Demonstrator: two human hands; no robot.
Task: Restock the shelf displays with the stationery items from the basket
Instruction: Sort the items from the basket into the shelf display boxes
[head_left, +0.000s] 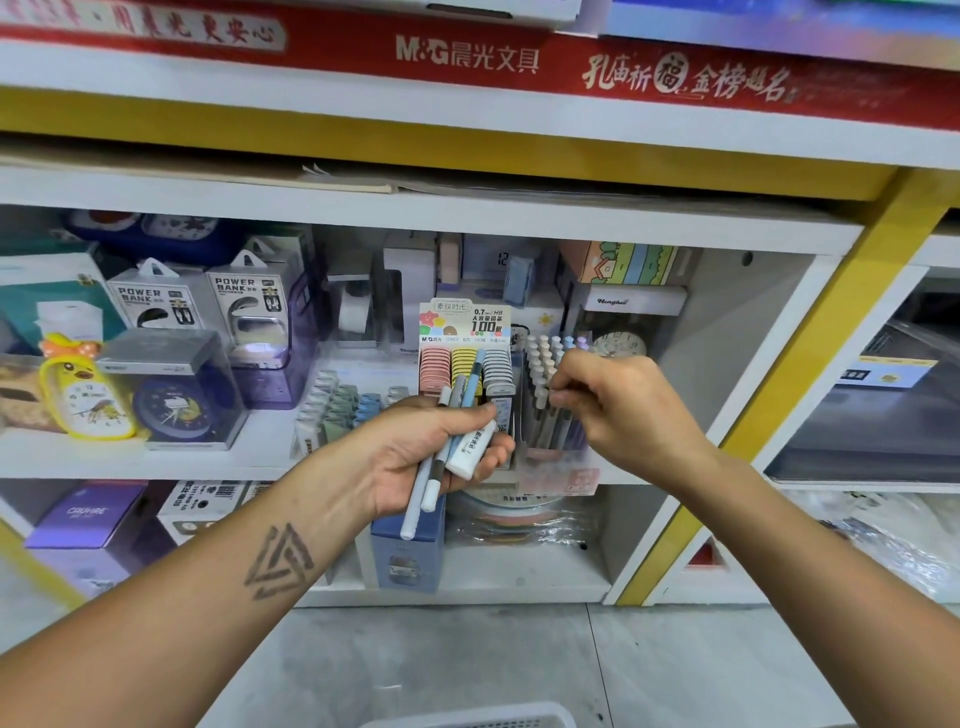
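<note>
Three pens (451, 415) and one eraser (471, 448) fill the left hand (426, 457) (curled round them); right hand (618, 400) seemingly pinches another.

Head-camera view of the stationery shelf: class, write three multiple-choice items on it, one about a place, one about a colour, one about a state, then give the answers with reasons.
1. Where does the pen display stand?
A. right of the lead-refill display
B. on the floor
C. on the top shelf

2. What colour is the duck-shaped clock?
A. red
B. yellow
C. green

3. What is the left hand doing?
A. hanging empty
B. pressing flat on the shelf
C. holding several pens and a white tube

Answers: 1 A, it sits beside the lead-refill display, on its right. 2 B, its body is yellow. 3 C, its fingers curl round the pens and white tube.
</note>
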